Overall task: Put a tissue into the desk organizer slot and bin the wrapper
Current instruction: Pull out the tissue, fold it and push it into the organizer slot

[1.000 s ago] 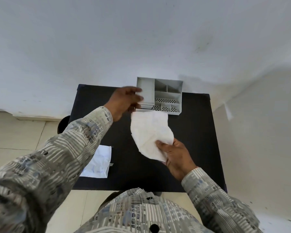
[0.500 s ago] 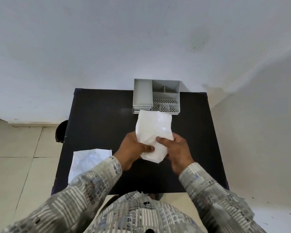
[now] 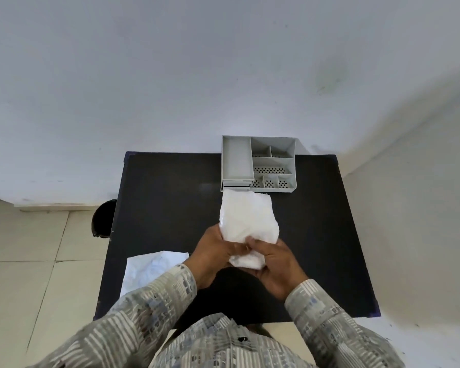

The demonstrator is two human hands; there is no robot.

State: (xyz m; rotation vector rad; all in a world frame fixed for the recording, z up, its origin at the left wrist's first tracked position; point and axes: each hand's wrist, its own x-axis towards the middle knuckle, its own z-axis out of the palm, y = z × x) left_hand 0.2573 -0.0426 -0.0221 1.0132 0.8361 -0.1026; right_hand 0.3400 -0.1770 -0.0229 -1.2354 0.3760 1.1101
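A white tissue point(image 3: 246, 216) is held upright over the middle of the black table point(image 3: 165, 197). My left hand point(image 3: 213, 254) grips its lower left edge, and my right hand point(image 3: 272, 264) grips its lower right, fingers pinching the bottom fold. The tissue's top edge reaches just in front of the grey desk organizer point(image 3: 258, 164), which stands at the table's far edge with a long left slot and several small compartments. A white wrapper point(image 3: 149, 270) lies flat at the table's near left corner, partly hidden by my left sleeve.
A dark round bin point(image 3: 104, 219) sits on the tiled floor beside the table's left edge. A white wall rises behind the organizer, and another wall closes in on the right.
My left hand came back from the organizer and took hold of the tissue's lower left. Both hands now bunch its bottom, and the tissue stands narrower.
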